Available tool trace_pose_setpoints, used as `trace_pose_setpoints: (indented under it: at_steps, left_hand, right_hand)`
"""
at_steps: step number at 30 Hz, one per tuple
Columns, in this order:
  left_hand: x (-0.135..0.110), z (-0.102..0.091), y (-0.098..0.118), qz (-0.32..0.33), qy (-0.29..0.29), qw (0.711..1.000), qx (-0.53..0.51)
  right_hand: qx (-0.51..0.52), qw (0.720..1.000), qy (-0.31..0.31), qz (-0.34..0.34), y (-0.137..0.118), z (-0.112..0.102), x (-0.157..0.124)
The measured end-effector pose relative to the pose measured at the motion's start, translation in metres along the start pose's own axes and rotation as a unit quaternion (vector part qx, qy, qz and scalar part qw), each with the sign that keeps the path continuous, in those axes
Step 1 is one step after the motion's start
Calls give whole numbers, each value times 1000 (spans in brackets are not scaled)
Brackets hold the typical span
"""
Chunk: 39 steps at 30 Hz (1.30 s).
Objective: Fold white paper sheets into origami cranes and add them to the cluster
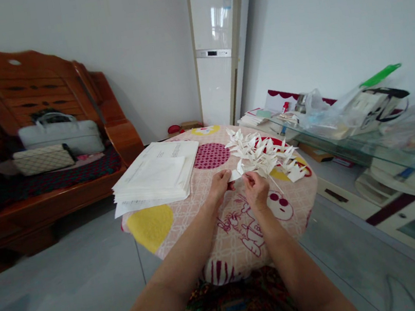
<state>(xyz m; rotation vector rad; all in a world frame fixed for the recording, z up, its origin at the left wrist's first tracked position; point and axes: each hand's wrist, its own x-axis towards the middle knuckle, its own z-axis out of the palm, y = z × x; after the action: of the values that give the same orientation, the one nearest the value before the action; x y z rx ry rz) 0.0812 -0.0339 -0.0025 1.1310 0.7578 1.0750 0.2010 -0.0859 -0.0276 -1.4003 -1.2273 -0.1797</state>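
One paper (235,173): your left hand (219,184) and right hand (257,186) both pinch it over the counter (180,217), just beside the cranes (259,153). Shaping appears underway; the next move calls for even pressure.

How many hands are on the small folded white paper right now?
2: the left hand grips the left end of the small folded white paper; the right hand pinches its right side, just before the paper cranes. No others show.

2 bags (83,136) sit on a wooden bench (60,86), left of a tall white appliance (215,79).
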Motion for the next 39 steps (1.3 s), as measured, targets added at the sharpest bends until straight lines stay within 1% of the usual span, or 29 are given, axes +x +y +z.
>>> trace_pose_setpoints:
  at_steps: [4,7,16,21,26,30,33,37,39]
  left_hand:
    - [1,-1,-2,2,1,1000,8]
    - [1,-1,-1,1,-2,1000,12]
    - [0,0,0,2,-10,1000,19]
    - [0,0,0,6,-13,1000,21]
    - [1,0,-1,13,-19,999,26]
    - [0,0,-1,19,-27,999,27]
    - [0,0,0,13,-23,999,23]
    - [0,-1,2,-8,4,1000,-2]
    - [0,-2,2,-6,0,1000,-7]
  right_hand:
    - [-11,1000,9,-18,-1,0,0]
    - [-16,1000,4,-21,-2,0,0]
    - [-30,999,-10,-15,-2,0,0]
    - [-48,999,-18,0,-3,0,1]
    - [-50,999,-16,-2,-1,0,0]
    - [-45,999,-5,-7,-2,0,1]
    - [-43,999,9,3,-5,-3,2]
    - [-59,996,59,39,-6,-18,5]
    - [-70,993,83,45,-3,-30,5]
